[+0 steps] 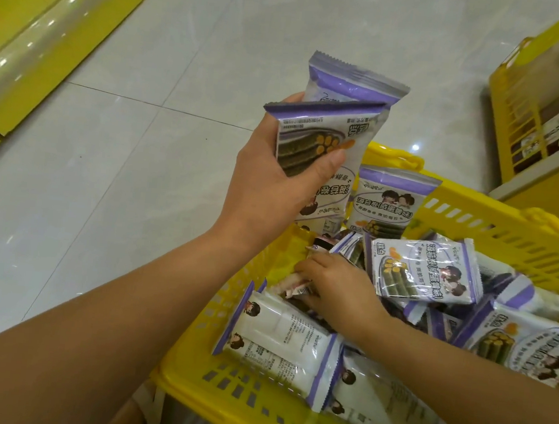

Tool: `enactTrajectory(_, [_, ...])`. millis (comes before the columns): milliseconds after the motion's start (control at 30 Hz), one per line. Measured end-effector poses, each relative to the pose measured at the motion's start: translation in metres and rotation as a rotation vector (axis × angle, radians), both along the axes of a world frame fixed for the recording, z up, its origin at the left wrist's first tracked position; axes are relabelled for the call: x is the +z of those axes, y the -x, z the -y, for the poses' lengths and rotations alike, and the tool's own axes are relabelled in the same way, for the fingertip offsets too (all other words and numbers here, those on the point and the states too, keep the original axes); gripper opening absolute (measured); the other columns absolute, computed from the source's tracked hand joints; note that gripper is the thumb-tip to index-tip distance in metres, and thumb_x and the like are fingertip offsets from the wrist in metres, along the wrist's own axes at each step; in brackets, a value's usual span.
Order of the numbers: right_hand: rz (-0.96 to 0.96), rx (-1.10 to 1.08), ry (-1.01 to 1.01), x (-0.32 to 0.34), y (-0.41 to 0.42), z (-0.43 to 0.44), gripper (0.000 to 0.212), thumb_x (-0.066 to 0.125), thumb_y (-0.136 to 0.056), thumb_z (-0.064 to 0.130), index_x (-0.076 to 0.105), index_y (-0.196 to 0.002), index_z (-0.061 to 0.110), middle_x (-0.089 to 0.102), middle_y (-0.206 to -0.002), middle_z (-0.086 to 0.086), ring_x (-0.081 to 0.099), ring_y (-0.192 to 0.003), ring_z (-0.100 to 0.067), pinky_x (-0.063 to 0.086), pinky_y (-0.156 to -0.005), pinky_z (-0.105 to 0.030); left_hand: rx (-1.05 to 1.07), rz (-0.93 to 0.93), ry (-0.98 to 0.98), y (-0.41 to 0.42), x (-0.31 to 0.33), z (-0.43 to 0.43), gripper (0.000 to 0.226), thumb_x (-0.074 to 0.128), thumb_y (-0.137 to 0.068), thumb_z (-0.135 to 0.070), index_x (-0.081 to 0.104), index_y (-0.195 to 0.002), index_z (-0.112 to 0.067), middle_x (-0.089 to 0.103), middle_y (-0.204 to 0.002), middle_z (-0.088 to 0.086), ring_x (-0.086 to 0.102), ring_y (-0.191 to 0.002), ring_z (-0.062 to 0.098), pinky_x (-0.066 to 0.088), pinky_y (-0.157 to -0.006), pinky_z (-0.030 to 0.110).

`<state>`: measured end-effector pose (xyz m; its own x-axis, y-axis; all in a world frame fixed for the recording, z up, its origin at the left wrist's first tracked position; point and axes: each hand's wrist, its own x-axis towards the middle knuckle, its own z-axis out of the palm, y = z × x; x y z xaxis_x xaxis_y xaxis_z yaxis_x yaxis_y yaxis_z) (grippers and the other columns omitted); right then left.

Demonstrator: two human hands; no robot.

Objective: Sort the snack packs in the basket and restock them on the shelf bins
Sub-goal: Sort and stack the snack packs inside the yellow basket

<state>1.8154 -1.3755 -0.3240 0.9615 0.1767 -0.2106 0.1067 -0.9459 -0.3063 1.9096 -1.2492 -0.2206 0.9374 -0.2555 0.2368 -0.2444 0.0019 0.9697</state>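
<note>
The left hand (270, 180) is raised at frame centre, above the far left corner of the yellow basket (506, 231). Thumb and fingers clamp a stack of purple-and-white packs (329, 128); at least two are visible, fanned apart at the top.

The right hand (339, 288) is inside the basket at lower centre. Its fingers curl over a narrow pack (295, 286) near the left wall; the thumb is hidden, so the firmness of this hold cannot be confirmed.

The remaining loose packs (425, 272) lie jumbled across the basket, some face up, some face down. A yellow shelf unit (518, 97) stands at upper right.

Probable faults from this state:
- Stack slip. The wrappers look glossy and the stack is held low down. Adding another pack may push the rear one out onto the floor (140, 166).
- Mis-sort. The narrow pack appears to differ from the held type. Merging it into the stack would mix products.
- Snagging. Overlapping packs may lift with the selected one and drop over the basket's side.
</note>
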Motion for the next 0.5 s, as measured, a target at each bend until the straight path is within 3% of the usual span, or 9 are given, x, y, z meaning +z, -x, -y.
enactTrajectory(67, [0.038, -0.060, -0.052, 0.012, 0.007, 0.005, 0.038, 0.068, -0.084, 0.036, 0.061, -0.120, 0.025, 0.060, -0.122, 0.005, 0.054, -0.112, -0.020, 0.050, -0.085, -0.037, 0.000, 0.010, -0.005, 0.003, 0.001, -0.003, 0.049, 0.076, -0.081, -0.023, 0.053, -0.125, -0.020, 0.066, -0.106, -0.020, 0.063, -0.101, -0.004, 0.052, -0.077, 0.012])
enactTrajectory(200, [0.028, 0.032, 0.028, 0.033, 0.023, 0.030, 0.044, 0.070, -0.082, 0.037, 0.059, -0.123, 0.025, 0.060, -0.122, 0.005, 0.056, -0.112, -0.019, 0.051, -0.084, -0.037, -0.150, 0.105, -0.149, 0.012, 0.002, -0.009, 0.057, 0.075, -0.079, -0.031, 0.046, -0.129, -0.034, 0.063, -0.122, -0.005, 0.061, -0.112, 0.007, 0.053, -0.092, 0.031])
enactTrajectory(300, [-0.019, 0.149, 0.100, 0.046, 0.040, 0.049, 0.046, 0.067, -0.084, 0.043, 0.056, -0.126, 0.027, 0.057, -0.124, 0.007, 0.054, -0.113, -0.017, 0.047, -0.081, -0.032, -0.295, 0.164, -0.459, 0.017, 0.002, -0.008, 0.052, 0.072, -0.076, -0.046, 0.044, -0.121, -0.047, 0.060, -0.122, -0.009, 0.058, -0.111, 0.004, 0.051, -0.093, 0.034])
enactTrajectory(400, [-0.053, 0.176, 0.121, 0.055, 0.055, 0.063, 0.048, 0.063, -0.087, 0.045, 0.051, -0.130, 0.027, 0.056, -0.124, 0.006, 0.054, -0.112, -0.018, 0.047, -0.081, -0.033, -0.393, 0.217, -0.774, 0.021, -0.010, -0.003, 0.057, 0.070, -0.079, -0.049, 0.046, -0.129, -0.034, 0.055, -0.132, -0.007, 0.051, -0.121, 0.011, 0.047, -0.095, 0.040])
enactTrajectory(500, [-0.084, 0.154, 0.120, 0.060, 0.067, 0.077, 0.048, 0.061, -0.088, 0.046, 0.049, -0.132, 0.031, 0.053, -0.127, 0.010, 0.055, -0.112, -0.014, 0.048, -0.082, -0.031, -0.477, 0.246, -1.116, 0.024, -0.024, 0.006, 0.072, 0.072, -0.079, -0.047, 0.038, -0.140, -0.031, 0.049, -0.140, -0.003, 0.047, -0.126, 0.018, 0.046, -0.094, 0.034])
